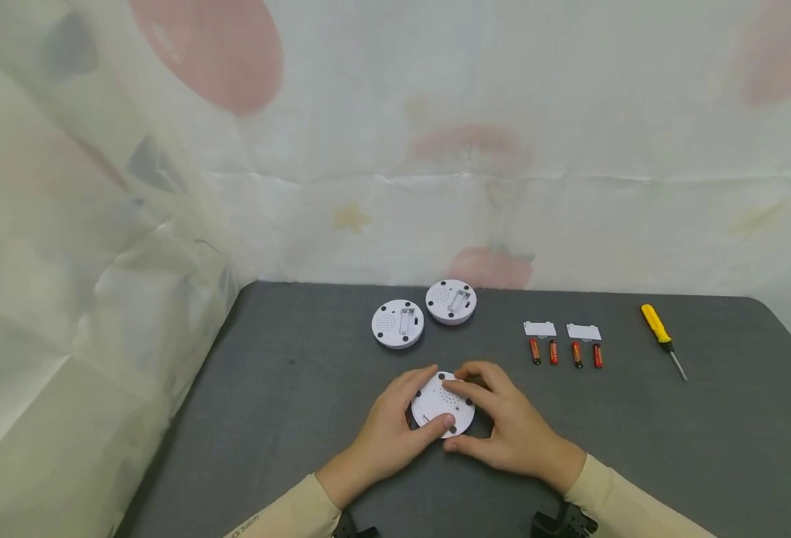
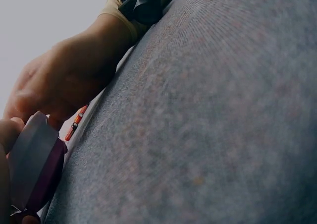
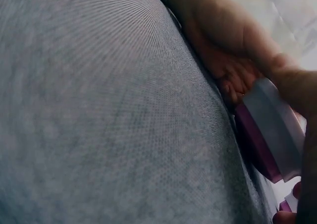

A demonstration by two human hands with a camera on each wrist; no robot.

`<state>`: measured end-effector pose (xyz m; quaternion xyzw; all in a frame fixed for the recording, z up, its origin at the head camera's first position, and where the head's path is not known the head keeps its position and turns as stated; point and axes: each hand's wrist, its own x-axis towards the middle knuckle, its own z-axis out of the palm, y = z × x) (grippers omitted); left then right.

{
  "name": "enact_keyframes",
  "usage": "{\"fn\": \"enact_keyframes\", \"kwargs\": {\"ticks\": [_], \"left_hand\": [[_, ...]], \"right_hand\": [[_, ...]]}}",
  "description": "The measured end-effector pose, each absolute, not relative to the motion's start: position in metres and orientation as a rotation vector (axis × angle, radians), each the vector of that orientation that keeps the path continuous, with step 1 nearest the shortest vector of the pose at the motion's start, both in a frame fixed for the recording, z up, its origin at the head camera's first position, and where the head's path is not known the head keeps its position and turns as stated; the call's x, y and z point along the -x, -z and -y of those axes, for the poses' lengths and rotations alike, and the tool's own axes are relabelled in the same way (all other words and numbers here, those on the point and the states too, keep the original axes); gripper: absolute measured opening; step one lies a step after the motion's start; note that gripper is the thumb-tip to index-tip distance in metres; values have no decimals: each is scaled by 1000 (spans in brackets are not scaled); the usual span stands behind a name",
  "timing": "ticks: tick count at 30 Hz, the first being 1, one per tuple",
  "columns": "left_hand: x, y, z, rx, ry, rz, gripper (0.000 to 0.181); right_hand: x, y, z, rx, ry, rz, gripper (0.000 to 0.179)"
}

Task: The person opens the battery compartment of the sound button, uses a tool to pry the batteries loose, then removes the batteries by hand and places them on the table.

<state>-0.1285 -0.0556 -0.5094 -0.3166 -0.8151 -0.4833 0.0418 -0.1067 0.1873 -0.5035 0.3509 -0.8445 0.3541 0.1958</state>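
Note:
A round white device [image 1: 444, 409] with dark feet and a patch of small holes is held between both hands, holed face up. Its purple lower part [image 2: 47, 179] shows in the left wrist view. My left hand [image 1: 395, 426] grips its left side, thumb on the near part of the face. Around the right side curve the fingers of my right hand [image 1: 512, 418], one fingertip on the face and the thumb by the near edge. No bare battery slot shows on this device; the hands hide parts of its rim.
Behind lie two similar devices, one left [image 1: 388, 326] and one right [image 1: 445, 299], with bare battery slots. To the right are two white covers [image 1: 539, 329] [image 1: 583, 332], several red batteries [image 1: 553, 353] and a yellow-handled screwdriver [image 1: 655, 323] on the dark table [image 1: 287, 433].

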Motion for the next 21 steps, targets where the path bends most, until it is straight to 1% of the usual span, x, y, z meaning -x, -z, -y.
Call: {"fn": "enact_keyframes", "kwargs": {"ticks": [2, 6, 14, 17, 21], "left_hand": [[128, 509, 56, 959, 1475, 2506, 74], [127, 508, 57, 924, 1519, 2542, 79], [127, 506, 59, 934, 1609, 2589, 88], [127, 506, 59, 930, 1631, 2603, 89], [126, 507, 57, 927, 1610, 2595, 87]], "right_hand": [[107, 503, -187, -993, -963, 2370, 70], [107, 503, -188, -1003, -928, 2389, 57], [106, 499, -189, -1044, -923, 2407, 59], [106, 497, -189, -1067, -903, 2373, 56], [108, 493, -188, -1072, -851, 2283, 47]]}}
